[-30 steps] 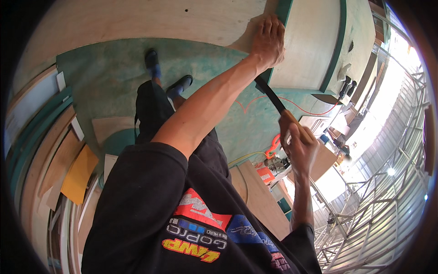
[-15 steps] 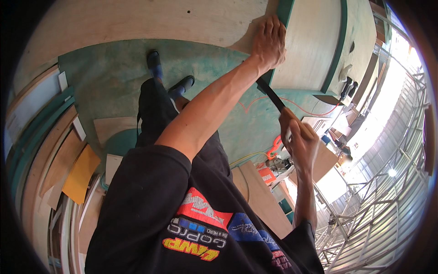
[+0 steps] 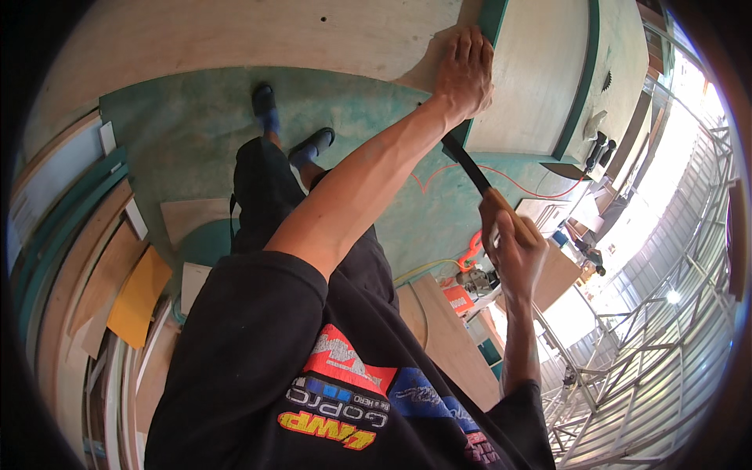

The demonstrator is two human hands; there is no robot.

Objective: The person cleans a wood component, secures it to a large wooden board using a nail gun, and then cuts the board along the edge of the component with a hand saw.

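My left hand (image 3: 468,74) is closed over a green strip (image 3: 491,22) that stands along the pale wooden panel (image 3: 352,35), its knuckles upward. Below it, my right hand (image 3: 513,247) grips the wooden handle (image 3: 513,215) of a tool with a narrow black blade (image 3: 468,166). The blade slants up and left toward the strip's lower end, beneath my left wrist. Its far tip is partly hidden, so I cannot tell whether it touches the wood or exactly what kind of tool it is.
A hand saw (image 3: 564,170) and a round toothed blade (image 3: 606,80) lie on the pale bench at right. A thin red cord (image 3: 517,182) crosses the green floor. Stacked boards (image 3: 78,282) and a yellow sheet (image 3: 139,298) stand at left. An orange box (image 3: 457,298) sits lower right.
My right hand and the tool's handle have shifted very slightly downward, and the handle has turned a little. My left hand stays on the green strip.
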